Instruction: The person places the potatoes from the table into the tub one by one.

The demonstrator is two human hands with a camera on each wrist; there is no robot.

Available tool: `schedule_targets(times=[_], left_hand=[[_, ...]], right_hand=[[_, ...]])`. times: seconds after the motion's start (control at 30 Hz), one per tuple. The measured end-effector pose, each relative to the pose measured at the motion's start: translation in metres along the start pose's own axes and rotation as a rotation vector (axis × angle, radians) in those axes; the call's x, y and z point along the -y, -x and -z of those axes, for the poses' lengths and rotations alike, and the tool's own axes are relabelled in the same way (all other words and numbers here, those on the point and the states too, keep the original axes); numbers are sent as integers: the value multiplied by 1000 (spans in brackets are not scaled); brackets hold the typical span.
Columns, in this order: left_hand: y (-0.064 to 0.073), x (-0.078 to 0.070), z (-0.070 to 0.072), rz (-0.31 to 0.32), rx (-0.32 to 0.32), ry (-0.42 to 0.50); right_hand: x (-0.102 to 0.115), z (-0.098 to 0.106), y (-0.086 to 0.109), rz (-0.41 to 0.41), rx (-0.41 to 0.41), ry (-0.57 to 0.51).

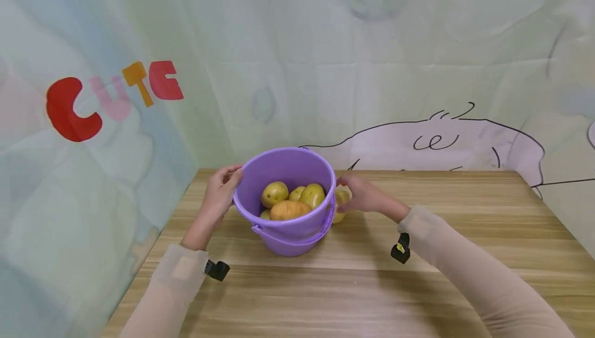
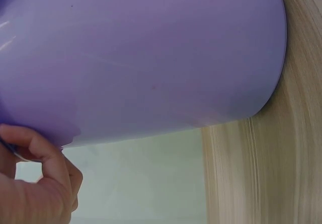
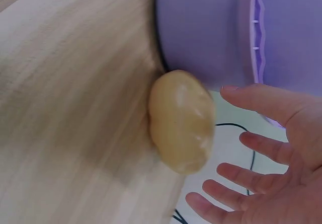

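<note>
A purple bucket [image 1: 283, 232] stands on the table, tipped a little toward me, its handle hanging down at the front. Several yellow potatoes [image 1: 275, 194] lie inside, along with a longer, more orange potato [image 1: 290, 210]. My left hand [image 1: 217, 193] grips the bucket's rim on the left; the left wrist view catches its curled fingers [image 2: 50, 161] there. Against the bucket's right side another potato [image 3: 181, 123] rests on the table. Beside that potato is my right hand [image 1: 364, 194], and in the right wrist view its fingers are spread, apart from the potato.
The wood-grain table [image 1: 353, 296] extends toward me and to the right. Behind it hangs a printed cloth backdrop [image 1: 279, 69] with cartoon line drawings, and the left side carries colourful letters [image 1: 74, 110].
</note>
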State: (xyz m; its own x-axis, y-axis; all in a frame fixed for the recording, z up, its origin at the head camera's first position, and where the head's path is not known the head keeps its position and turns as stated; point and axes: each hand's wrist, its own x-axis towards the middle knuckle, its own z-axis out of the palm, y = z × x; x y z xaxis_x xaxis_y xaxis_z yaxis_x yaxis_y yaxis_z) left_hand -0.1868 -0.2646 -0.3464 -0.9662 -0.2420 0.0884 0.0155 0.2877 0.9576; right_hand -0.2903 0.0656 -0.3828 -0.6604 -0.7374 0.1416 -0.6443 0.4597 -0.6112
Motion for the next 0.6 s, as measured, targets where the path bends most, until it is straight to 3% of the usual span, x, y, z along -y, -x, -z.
schedule_targets(times=[0.33, 0.6], left_hand=[[-1, 0, -1, -14, -6, -2], [0, 0, 0, -10, -5, 3]], right_hand=[[-12, -18, -5, 22, -70, 72], [-16, -31, -5, -13, -72, 111]])
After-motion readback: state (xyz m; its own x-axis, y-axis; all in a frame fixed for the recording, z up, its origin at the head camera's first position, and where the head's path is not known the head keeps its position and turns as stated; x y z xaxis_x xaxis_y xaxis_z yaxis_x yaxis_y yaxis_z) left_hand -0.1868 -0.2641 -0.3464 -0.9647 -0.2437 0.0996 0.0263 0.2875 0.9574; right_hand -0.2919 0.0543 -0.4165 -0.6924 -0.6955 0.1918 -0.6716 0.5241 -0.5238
